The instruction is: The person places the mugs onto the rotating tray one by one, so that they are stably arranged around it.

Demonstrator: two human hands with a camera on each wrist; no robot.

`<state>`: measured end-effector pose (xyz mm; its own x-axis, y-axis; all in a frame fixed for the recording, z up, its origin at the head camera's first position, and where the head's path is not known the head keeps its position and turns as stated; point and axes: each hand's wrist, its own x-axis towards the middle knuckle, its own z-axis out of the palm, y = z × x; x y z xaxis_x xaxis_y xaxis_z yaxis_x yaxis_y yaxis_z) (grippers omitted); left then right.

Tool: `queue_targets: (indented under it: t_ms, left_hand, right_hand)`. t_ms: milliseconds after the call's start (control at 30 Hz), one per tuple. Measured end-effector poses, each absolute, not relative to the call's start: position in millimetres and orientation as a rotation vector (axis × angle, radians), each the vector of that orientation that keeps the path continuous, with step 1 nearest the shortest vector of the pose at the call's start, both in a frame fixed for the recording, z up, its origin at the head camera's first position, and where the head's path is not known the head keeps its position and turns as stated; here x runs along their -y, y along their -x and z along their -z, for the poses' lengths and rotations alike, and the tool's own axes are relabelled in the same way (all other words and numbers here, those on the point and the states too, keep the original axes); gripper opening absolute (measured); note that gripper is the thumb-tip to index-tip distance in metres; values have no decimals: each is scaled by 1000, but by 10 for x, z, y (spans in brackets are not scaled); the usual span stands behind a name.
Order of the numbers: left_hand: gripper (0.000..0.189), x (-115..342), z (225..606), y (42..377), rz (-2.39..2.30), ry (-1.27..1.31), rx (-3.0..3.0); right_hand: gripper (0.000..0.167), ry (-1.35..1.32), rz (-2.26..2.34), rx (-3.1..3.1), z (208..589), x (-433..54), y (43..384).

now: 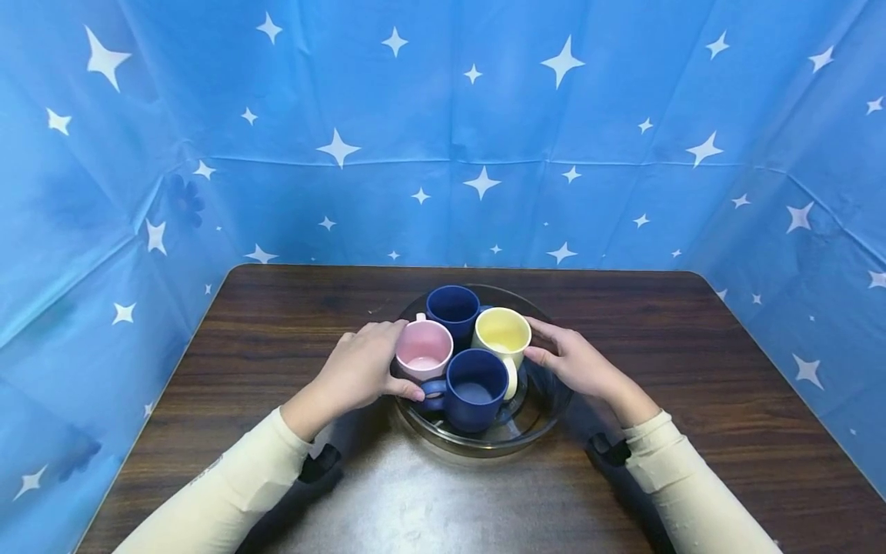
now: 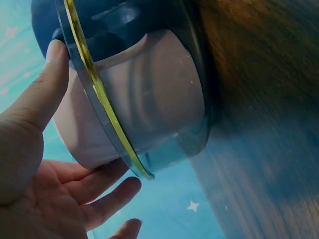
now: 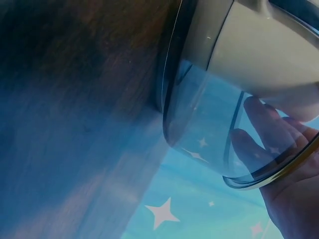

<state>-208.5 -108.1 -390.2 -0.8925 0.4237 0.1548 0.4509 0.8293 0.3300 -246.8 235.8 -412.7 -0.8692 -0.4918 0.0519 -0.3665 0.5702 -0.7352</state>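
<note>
In the head view, a round see-through glass dish [image 1: 494,445] with a gold rim holds a pink mug [image 1: 424,350], a yellow mug [image 1: 503,332] and two dark blue mugs, one at the back [image 1: 453,308] and one in front [image 1: 476,392]. My left hand [image 1: 363,365] spreads beside the pink mug, fingers along its far left side. Its thumb tip lies at the front blue mug's handle [image 1: 434,391]. At the yellow mug's right side is my right hand [image 1: 577,360], fingers loosely extended, thumb tip by the mug. Through the glass, its fingers [image 3: 256,124] show inside the rim.
The dish stands on a dark wood-grain table [image 1: 291,323]. Blue cloth [image 1: 443,115] with white stars hangs behind the table and on both sides. A dark wrist strap [image 1: 320,464] sits under the left sleeve, and another [image 1: 609,448] under the right.
</note>
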Motion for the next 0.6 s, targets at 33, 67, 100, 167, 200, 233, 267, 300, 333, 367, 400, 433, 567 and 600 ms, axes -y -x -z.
queue_targets:
  t_ms: [33,67,100,167,200,233,267,300,333,367,400,433,567,600]
  left_hand:
    - [97,1071,3906,2073,553,697,2927]
    - [96,1060,3906,2063,549,689,2926]
    - [95,1053,3907,2053,549,683,2926]
    - [95,1046,3900,2031,554,672,2937]
    - [95,1045,3897,2024,556,669,2942]
    - [94,1046,3897,2020,554,668,2946]
    - [95,1049,3898,2015,555,667,2949]
    - [95,1053,3901,2011,556,667,2950]
    - [96,1055,3903,2010,556,666,2953]
    - [97,1057,3905,2010,557,664,2954]
    - [98,1059,3908,2010,560,665,2955]
    - [99,1064,3905,2011,567,666,2959]
    - [103,1115,3865,2055,614,679,2981]
    - [102,1138,3845,2079,626,681,2990]
  right_hand:
    - [59,732,1188,-2637,4131,-2359,2464]
    - [58,734,1194,-2635,4136,-2362,2464]
    - [58,742,1197,-2636,4139,-2363,2462]
    - [57,744,1214,-2628,4139,-2361,2455]
    - [57,741,1218,-2627,4141,-2361,2455]
    - [57,741,1220,-2627,4142,-2359,2454]
    - [57,739,1219,-2630,4144,-2357,2452]
    - [57,741,1218,-2630,4143,-2353,2448]
    - [57,737,1219,-2629,4143,-2349,2445]
    - [58,733,1216,-2629,4143,-2347,2444]
    - [58,729,1209,-2630,4144,-2348,2444]
    - [59,732,1210,-2623,4142,-2350,2442]
    - [62,751,1217,-2597,4110,-2394,2458]
    - [62,761,1227,-2591,4092,-2416,2468]
